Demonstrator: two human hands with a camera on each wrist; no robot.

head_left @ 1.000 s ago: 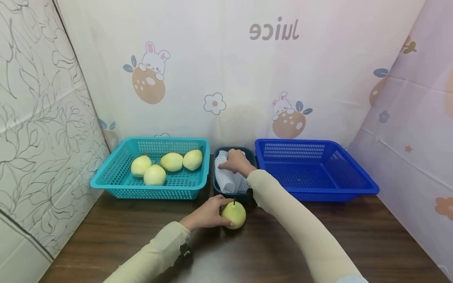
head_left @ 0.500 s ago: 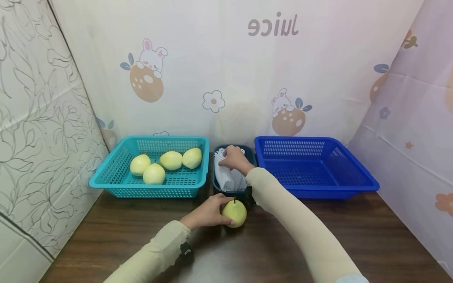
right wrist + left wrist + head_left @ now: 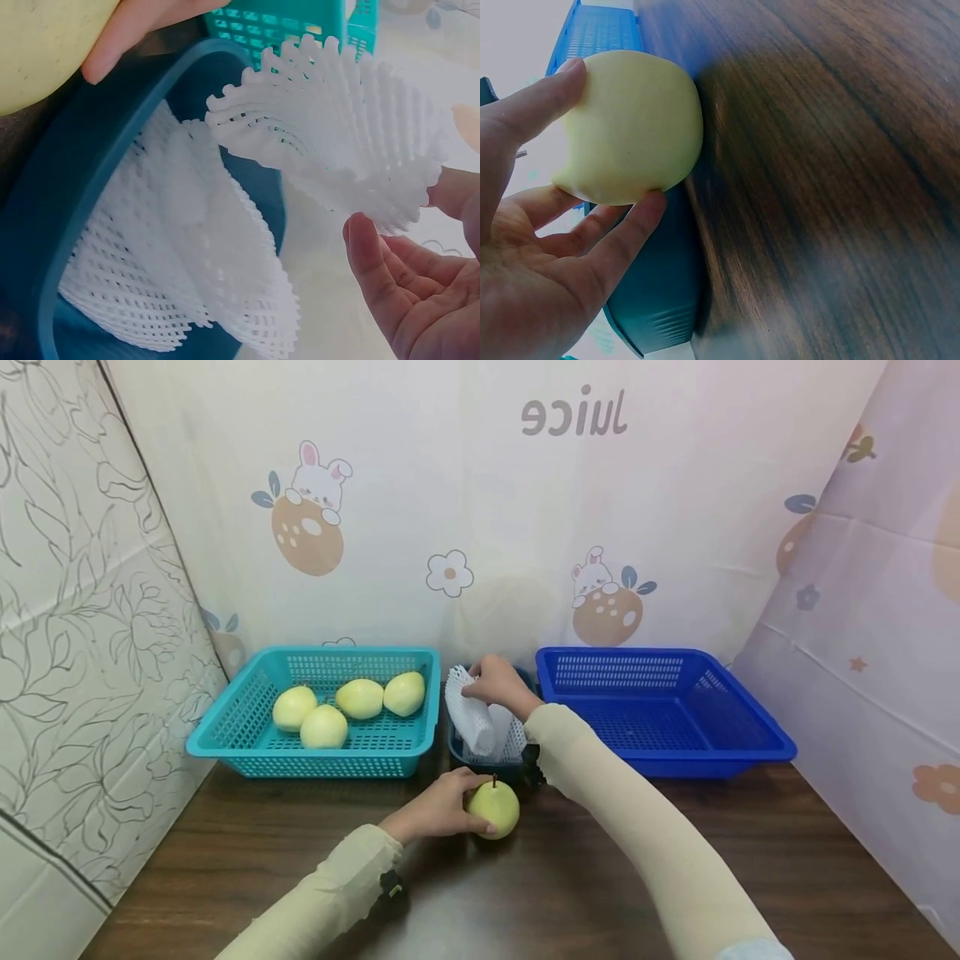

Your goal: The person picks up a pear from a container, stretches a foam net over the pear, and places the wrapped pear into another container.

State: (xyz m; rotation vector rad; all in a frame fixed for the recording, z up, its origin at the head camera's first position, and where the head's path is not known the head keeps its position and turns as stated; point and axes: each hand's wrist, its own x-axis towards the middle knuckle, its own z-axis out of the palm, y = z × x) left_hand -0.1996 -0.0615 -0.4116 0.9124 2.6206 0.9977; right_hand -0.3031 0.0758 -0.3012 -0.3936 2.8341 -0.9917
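Note:
On the table in front of the small dark teal basket, my left hand (image 3: 438, 810) grips a yellow-green pear (image 3: 497, 810), its stem pointing up. In the left wrist view the thumb lies on one side of the pear (image 3: 634, 127) and the fingertips on the other. My right hand (image 3: 501, 683) pinches a white foam net sleeve (image 3: 468, 714) by one end, above the small basket (image 3: 97, 195). The right wrist view shows this foam net sleeve (image 3: 330, 127) with its scalloped mouth spread. More white foam netting (image 3: 187, 247) lies inside the basket.
A turquoise basket (image 3: 315, 767) with several pears (image 3: 325, 727) stands at the left. To the right is a blue basket (image 3: 675, 768). A patterned curtain hangs behind them, above the brown wooden table (image 3: 600, 877).
My right hand has raised one foam net sleeve up out of the small basket, away from the other netting. The left hand keeps its hold on the pear.

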